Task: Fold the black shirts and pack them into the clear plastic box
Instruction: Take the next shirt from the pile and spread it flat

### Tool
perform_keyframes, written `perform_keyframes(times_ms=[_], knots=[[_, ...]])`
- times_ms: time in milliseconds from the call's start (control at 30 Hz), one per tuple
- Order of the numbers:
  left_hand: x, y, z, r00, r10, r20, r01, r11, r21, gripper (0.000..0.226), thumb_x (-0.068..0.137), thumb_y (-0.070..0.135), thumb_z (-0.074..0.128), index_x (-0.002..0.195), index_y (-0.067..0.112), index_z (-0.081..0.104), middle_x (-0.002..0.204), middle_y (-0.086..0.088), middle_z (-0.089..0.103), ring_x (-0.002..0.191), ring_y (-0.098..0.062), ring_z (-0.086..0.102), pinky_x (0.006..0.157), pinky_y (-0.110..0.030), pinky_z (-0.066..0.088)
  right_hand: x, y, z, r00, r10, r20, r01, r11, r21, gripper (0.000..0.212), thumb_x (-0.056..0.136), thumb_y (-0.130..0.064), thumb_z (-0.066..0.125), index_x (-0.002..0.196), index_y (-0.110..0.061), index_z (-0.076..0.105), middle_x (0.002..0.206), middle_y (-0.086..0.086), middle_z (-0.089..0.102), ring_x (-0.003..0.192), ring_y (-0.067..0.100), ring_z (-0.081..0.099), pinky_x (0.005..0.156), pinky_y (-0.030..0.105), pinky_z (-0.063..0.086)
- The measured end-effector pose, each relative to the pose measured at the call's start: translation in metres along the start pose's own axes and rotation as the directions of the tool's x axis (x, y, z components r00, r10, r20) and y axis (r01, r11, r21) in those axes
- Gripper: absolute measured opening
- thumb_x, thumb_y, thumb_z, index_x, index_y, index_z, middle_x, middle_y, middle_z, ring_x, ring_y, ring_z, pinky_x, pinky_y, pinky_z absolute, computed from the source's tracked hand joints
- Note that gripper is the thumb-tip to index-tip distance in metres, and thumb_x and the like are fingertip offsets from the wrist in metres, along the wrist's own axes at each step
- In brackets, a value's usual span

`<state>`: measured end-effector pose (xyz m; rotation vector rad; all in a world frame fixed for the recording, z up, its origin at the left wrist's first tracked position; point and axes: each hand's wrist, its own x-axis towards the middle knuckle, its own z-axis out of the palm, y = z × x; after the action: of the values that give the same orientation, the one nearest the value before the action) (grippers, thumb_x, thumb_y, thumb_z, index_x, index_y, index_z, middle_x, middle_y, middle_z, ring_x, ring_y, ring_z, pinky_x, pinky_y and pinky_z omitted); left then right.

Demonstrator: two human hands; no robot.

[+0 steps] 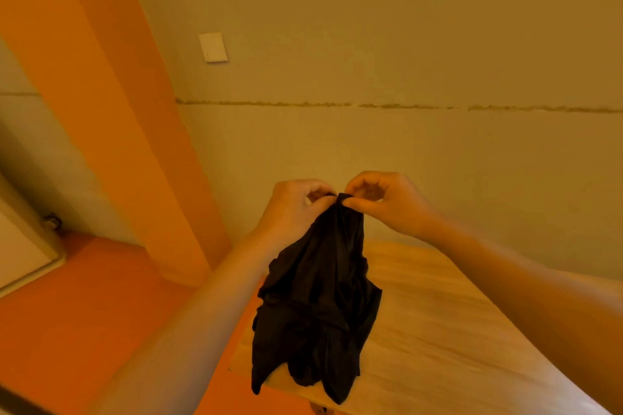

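A black shirt hangs bunched in the air above the left end of a wooden table. My left hand and my right hand pinch its top edge side by side, fingertips almost touching. The cloth droops in loose folds, and its lower end reaches down to the table's near edge. The clear plastic box is not in view.
A plain wall with a white switch plate rises behind the table. An orange pillar and orange floor lie to the left. A pale cabinet or door edge sits at the far left.
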<state>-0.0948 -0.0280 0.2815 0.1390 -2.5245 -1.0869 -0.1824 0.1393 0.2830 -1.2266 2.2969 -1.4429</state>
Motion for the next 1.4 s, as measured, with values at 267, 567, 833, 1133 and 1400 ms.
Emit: perform_keyframes(times_ms=[267,567,833,1133,1400], knots=[[0.11,0.107,0.022,0.966,0.257,-0.014,-0.256,0.965,0.052,0.015,0.089,0.009,0.066,0.102,0.01,0.073,0.085,0.009,0.065,0.07,0.013,0.056,0.067,0.001,0.039,0.03,-0.02,-0.131,0.973,-0.073,-0.217,0.038,0.986,-0.163,0.003,0.089,-0.021,0.067,0.091,-0.02,0.066,0.072,-0.009,0.065,0.065,-0.003,0.058,0.064,0.01,0.045],[0.216,0.226,0.08,0.954,0.295,-0.056,-0.298,0.953,-0.058,0.008,0.086,0.02,0.071,0.092,0.014,0.072,0.079,0.003,0.066,0.067,-0.005,0.057,0.071,-0.024,0.049,0.041,-0.013,-0.296,0.939,-0.052,-0.339,-0.04,0.965,-0.259,0.007,0.089,-0.022,0.068,0.084,-0.017,0.064,0.063,-0.006,0.061,0.053,0.001,0.055,0.056,0.017,0.048],[0.283,0.27,0.147,0.968,0.243,-0.061,-0.247,0.967,-0.056,0.009,0.088,0.02,0.07,0.092,0.012,0.071,0.072,0.004,0.061,0.061,-0.008,0.055,0.06,-0.019,0.044,0.043,0.043,-0.402,0.934,0.027,-0.357,-0.136,0.95,-0.282,0.004,0.09,-0.017,0.066,0.093,-0.014,0.067,0.081,0.001,0.066,0.071,0.009,0.06,0.066,0.022,0.052],[0.342,0.247,0.137,0.945,-0.002,-0.328,-0.004,1.0,-0.018,0.017,0.094,0.013,0.061,0.105,0.002,0.069,0.084,-0.009,0.064,0.057,-0.008,0.056,0.057,-0.023,0.046,0.019,0.112,-0.524,0.793,0.12,-0.598,-0.343,0.898,-0.274,0.013,0.095,-0.015,0.059,0.104,-0.007,0.065,0.093,0.009,0.065,0.072,0.013,0.059,0.066,0.026,0.049],[0.34,0.196,0.12,0.945,-0.096,-0.312,0.095,0.995,-0.018,0.018,0.099,0.006,0.05,0.108,0.004,0.064,0.079,-0.009,0.063,0.059,-0.018,0.06,0.047,-0.019,0.051,-0.018,0.157,-0.564,0.746,0.255,-0.615,-0.424,0.894,-0.143,0.014,0.093,-0.014,0.062,0.102,-0.004,0.065,0.1,0.017,0.068,0.081,0.027,0.064,0.084,0.04,0.053]])
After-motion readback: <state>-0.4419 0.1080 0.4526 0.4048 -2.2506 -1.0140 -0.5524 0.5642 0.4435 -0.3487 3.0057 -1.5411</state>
